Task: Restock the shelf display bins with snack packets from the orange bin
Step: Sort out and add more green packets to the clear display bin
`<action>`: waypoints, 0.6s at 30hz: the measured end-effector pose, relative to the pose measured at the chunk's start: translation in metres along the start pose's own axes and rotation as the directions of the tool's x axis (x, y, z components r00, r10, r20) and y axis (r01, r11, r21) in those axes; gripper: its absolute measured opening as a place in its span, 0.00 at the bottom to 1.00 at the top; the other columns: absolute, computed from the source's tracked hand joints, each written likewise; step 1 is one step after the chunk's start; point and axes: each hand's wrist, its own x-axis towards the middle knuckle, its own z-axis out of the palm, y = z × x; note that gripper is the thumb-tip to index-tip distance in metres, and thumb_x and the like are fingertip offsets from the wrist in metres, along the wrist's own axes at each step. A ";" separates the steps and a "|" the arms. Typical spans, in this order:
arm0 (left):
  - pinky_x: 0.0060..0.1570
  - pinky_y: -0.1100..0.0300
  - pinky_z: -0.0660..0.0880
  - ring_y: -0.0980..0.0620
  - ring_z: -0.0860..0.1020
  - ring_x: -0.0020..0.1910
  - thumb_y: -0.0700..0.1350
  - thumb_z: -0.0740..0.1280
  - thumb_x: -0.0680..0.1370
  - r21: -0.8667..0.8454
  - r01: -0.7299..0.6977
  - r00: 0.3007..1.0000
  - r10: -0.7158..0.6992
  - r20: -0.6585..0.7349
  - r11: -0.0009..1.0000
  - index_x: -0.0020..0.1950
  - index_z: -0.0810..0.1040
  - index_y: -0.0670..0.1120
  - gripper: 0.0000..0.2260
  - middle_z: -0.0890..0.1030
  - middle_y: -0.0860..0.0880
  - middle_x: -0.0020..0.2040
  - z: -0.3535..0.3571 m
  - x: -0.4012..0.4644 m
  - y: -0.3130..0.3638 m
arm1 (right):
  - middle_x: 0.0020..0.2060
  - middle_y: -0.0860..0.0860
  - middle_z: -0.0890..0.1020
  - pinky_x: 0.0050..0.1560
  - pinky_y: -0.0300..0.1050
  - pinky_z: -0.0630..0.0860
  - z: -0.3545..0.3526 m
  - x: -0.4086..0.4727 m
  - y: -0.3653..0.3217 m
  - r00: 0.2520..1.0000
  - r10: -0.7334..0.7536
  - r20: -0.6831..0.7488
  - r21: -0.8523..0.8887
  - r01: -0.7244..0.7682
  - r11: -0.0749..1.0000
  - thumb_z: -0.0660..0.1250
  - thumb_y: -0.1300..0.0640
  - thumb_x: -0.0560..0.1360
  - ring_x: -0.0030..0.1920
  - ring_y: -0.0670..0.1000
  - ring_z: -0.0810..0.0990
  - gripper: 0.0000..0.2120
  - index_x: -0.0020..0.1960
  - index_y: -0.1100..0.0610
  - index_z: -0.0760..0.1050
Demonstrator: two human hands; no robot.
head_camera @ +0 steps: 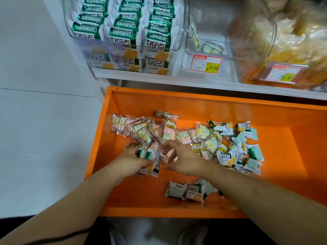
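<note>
The orange bin (194,101) lies open below the shelf. Inside it, pastel marshmallow packets (141,131) lie at the left and middle, and green-and-white cracker packets (237,156) are heaped at the right. My left hand (129,163) grips a small stack of green-and-white cracker packets (152,163) near the bin's left side. Just to the right of that stack, my right hand (180,160) hovers with fingers curled loosely and nothing in them. A few more cracker packets (187,190) lie near the bin's front wall.
On the shelf above, a clear display bin (123,32) at the left is packed with green-and-white cracker packets. The middle clear bin (208,48) holds only a couple of marshmallow packets, with a price tag (206,63) on its front. A right bin (283,55) holds yellow snacks.
</note>
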 end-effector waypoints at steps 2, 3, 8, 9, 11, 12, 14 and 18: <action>0.57 0.54 0.79 0.46 0.81 0.62 0.54 0.78 0.75 0.079 0.019 0.999 -0.017 -0.033 0.997 0.78 0.69 0.53 0.34 0.78 0.47 0.70 -0.002 0.009 -0.005 | 0.58 0.45 0.81 0.52 0.54 0.84 0.002 0.002 0.024 0.997 0.035 0.074 -0.141 -0.025 0.990 0.74 0.65 0.73 0.53 0.50 0.83 0.24 0.66 0.48 0.77; 0.62 0.51 0.77 0.45 0.79 0.65 0.54 0.79 0.75 0.091 0.016 0.999 -0.013 -0.041 0.996 0.80 0.67 0.53 0.37 0.75 0.46 0.74 -0.002 0.012 -0.007 | 0.61 0.46 0.81 0.56 0.55 0.83 0.004 0.002 0.034 0.988 0.055 0.142 -0.239 -0.019 0.971 0.72 0.66 0.74 0.57 0.51 0.82 0.25 0.68 0.48 0.78; 0.49 0.58 0.84 0.49 0.81 0.56 0.58 0.80 0.71 0.075 0.064 0.998 -0.063 -0.006 0.995 0.79 0.65 0.52 0.42 0.74 0.46 0.74 0.001 0.022 -0.009 | 0.73 0.49 0.75 0.69 0.53 0.76 0.018 0.009 0.066 0.883 0.178 0.434 -0.474 0.056 0.879 0.79 0.56 0.74 0.69 0.53 0.76 0.36 0.78 0.47 0.69; 0.38 0.66 0.82 0.54 0.80 0.50 0.56 0.79 0.74 0.102 0.068 0.998 -0.068 -0.003 0.993 0.77 0.67 0.48 0.37 0.76 0.47 0.70 0.003 0.022 -0.008 | 0.72 0.49 0.76 0.69 0.55 0.76 0.022 0.011 0.071 0.873 0.187 0.450 -0.472 0.055 0.880 0.80 0.55 0.73 0.68 0.53 0.77 0.36 0.78 0.48 0.69; 0.30 0.66 0.76 0.56 0.80 0.45 0.51 0.76 0.78 0.118 0.066 0.998 -0.065 -0.009 0.991 0.73 0.71 0.46 0.27 0.79 0.50 0.61 0.007 0.023 -0.007 | 0.68 0.49 0.79 0.65 0.54 0.78 0.029 0.014 0.078 0.870 0.198 0.451 -0.481 0.051 0.875 0.81 0.53 0.72 0.66 0.53 0.78 0.35 0.76 0.48 0.71; 0.31 0.64 0.77 0.56 0.81 0.44 0.50 0.76 0.78 0.097 0.072 0.997 -0.071 -0.010 0.993 0.69 0.74 0.47 0.22 0.80 0.51 0.57 0.009 0.025 -0.009 | 0.66 0.48 0.80 0.61 0.51 0.78 0.031 0.014 0.080 0.871 0.194 0.451 -0.485 0.057 0.872 0.81 0.52 0.71 0.63 0.52 0.79 0.34 0.74 0.48 0.72; 0.35 0.61 0.80 0.55 0.82 0.43 0.49 0.76 0.79 0.074 0.062 0.998 -0.061 -0.013 0.995 0.57 0.75 0.50 0.12 0.80 0.51 0.50 0.010 0.023 -0.008 | 0.56 0.45 0.79 0.51 0.47 0.77 0.035 0.011 0.081 0.874 0.176 0.453 -0.504 0.089 0.859 0.81 0.52 0.71 0.56 0.52 0.79 0.28 0.67 0.47 0.74; 0.49 0.48 0.86 0.48 0.85 0.49 0.49 0.77 0.77 0.023 0.067 0.998 -0.067 0.008 0.998 0.57 0.77 0.50 0.14 0.83 0.48 0.54 0.008 0.015 -0.004 | 0.49 0.46 0.77 0.39 0.44 0.72 0.037 0.002 0.072 0.885 0.157 0.439 -0.527 0.112 0.842 0.78 0.54 0.71 0.50 0.52 0.78 0.21 0.60 0.49 0.73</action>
